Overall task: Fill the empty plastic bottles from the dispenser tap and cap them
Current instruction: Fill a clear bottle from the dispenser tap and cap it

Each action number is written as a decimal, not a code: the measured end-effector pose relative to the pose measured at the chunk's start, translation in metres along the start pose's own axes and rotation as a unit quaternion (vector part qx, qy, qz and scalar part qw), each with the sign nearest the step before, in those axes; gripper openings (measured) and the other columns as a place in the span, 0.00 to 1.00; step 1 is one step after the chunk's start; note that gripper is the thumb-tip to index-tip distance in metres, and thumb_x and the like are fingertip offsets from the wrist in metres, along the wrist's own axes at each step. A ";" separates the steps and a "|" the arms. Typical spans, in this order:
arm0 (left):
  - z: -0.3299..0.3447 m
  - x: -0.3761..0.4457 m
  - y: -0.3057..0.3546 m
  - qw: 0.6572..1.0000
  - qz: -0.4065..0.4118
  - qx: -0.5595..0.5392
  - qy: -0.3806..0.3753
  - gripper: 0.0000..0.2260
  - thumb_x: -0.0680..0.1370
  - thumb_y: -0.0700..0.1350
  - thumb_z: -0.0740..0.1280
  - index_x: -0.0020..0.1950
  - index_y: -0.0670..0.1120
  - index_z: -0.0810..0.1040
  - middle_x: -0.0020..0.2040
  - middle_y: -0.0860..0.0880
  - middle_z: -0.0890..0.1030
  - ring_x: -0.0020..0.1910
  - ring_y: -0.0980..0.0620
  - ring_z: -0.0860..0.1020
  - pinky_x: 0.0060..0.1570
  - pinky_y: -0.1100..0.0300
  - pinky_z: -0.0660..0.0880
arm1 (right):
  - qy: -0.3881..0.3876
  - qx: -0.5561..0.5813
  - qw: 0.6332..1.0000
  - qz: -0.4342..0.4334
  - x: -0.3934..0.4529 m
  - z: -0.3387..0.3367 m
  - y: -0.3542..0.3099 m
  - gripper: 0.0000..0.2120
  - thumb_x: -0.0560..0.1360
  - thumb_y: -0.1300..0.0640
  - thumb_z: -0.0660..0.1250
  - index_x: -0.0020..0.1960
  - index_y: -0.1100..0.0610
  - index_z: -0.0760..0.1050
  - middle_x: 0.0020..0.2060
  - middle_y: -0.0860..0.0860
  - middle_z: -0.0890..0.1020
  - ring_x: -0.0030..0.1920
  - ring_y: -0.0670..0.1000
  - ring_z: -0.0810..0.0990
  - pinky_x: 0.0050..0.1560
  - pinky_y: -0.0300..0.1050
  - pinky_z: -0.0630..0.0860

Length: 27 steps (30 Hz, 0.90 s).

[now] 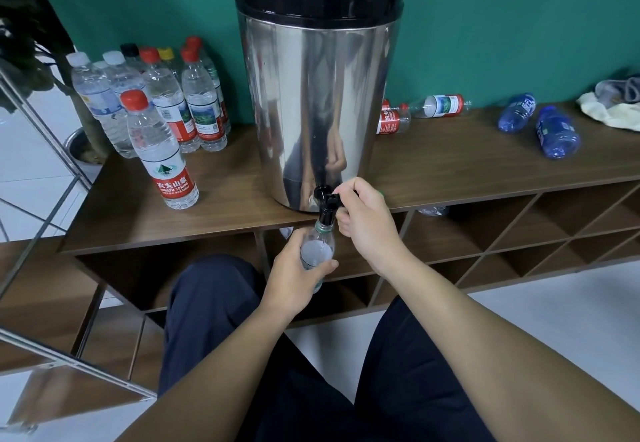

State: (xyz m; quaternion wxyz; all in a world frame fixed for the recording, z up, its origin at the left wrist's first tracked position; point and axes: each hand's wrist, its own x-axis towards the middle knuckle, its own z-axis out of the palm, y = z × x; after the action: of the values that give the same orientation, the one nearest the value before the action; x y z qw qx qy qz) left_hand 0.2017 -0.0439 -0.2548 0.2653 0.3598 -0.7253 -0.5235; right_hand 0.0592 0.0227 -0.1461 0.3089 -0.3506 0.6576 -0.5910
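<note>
- Left hand [294, 277] wrapped round clear plastic bottle [317, 249], held just below counter [450, 161] front edge so neck meets tap [327, 204].
- Right hand [363, 214] pinching black tap lever, likely keeping flow open.
- Steel dispenser [315, 95], smooth, cylindrical, black lid, at front edge.
- Capped bottles [152, 102] at left end; empty bottles [540, 123] lying toward right end.

The dispenser [317, 95] lid is cut off at the top edge.
</note>
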 end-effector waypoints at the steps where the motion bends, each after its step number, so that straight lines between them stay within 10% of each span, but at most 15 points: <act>1: 0.000 0.000 -0.001 1.000 0.001 0.002 0.003 0.27 0.77 0.48 0.84 0.69 0.63 0.76 0.62 0.62 0.83 0.61 0.67 0.81 0.61 0.65 0.78 | 0.000 0.002 1.000 0.000 0.000 0.000 0.000 0.11 0.89 0.56 0.59 0.49 0.55 0.75 0.29 0.44 0.69 0.32 0.48 0.66 0.33 0.44 0.64; 27: 0.001 0.001 -0.001 0.999 -0.013 0.019 0.022 0.26 0.76 0.49 0.85 0.68 0.63 0.76 0.59 0.65 0.83 0.57 0.76 0.78 0.51 0.72 0.74 | 0.020 0.019 1.000 0.000 0.001 0.004 0.006 0.10 0.89 0.56 0.59 0.53 0.55 0.78 0.29 0.45 0.69 0.32 0.47 0.66 0.32 0.43 0.64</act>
State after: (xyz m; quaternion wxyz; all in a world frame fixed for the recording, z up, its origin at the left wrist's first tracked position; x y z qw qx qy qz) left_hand 0.2006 -0.0444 -0.2563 0.2677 0.3856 -0.7245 -0.5047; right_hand 0.0610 0.0197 -0.1525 0.3026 -0.3329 0.6518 -0.6105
